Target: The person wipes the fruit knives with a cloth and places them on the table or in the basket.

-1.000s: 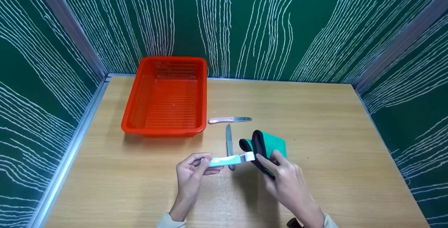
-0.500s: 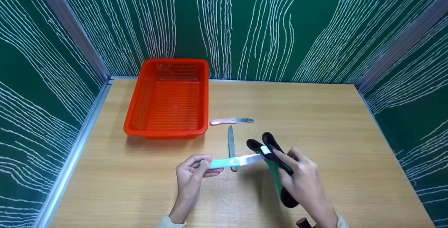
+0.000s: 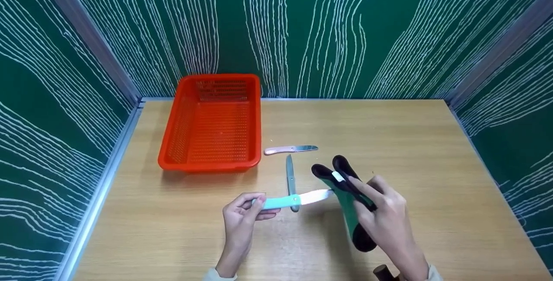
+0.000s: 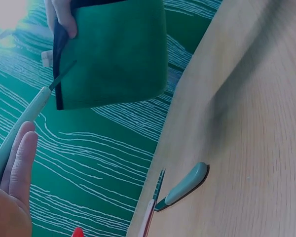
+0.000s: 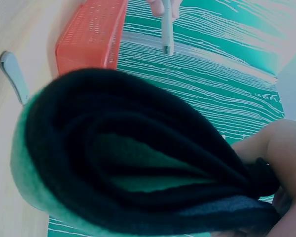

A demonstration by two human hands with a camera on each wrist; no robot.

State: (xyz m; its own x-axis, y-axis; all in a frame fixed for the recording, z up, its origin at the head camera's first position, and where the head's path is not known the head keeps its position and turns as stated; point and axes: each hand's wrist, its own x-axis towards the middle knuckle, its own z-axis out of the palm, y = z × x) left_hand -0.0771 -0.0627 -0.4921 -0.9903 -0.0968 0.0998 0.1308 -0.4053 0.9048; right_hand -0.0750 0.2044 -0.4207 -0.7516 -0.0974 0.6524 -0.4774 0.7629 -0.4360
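My left hand (image 3: 243, 218) holds a folding knife by its turquoise handle (image 3: 278, 202), the blade unfolded and pointing right. A folded green cloth with black edging (image 3: 345, 205) and a small white tag hangs from my right hand (image 3: 391, 216), pinched between thumb and fingers. In the head view the blade's tip comes close to the cloth; whether they touch I cannot tell. Rolled black-edged layers of the cloth (image 5: 49, 148) fill much of the right wrist view. Beneath the held knife lies a grey-green knife (image 3: 290, 171), with a pink-handled knife (image 3: 281, 149) behind it.
A red plastic basket (image 3: 209, 167) stands at the back left of the wooden table (image 3: 380, 134). Green walls with white wavy lines (image 3: 242, 26) enclose the table at the back and sides. By my right wrist shows a dark brown cylindrical thing (image 3: 382, 271).
My right hand has drawn the cloth to the right and turned it, so more of the held knife's blade shows. My left hand has kept its grip. The head view has shifted slightly.
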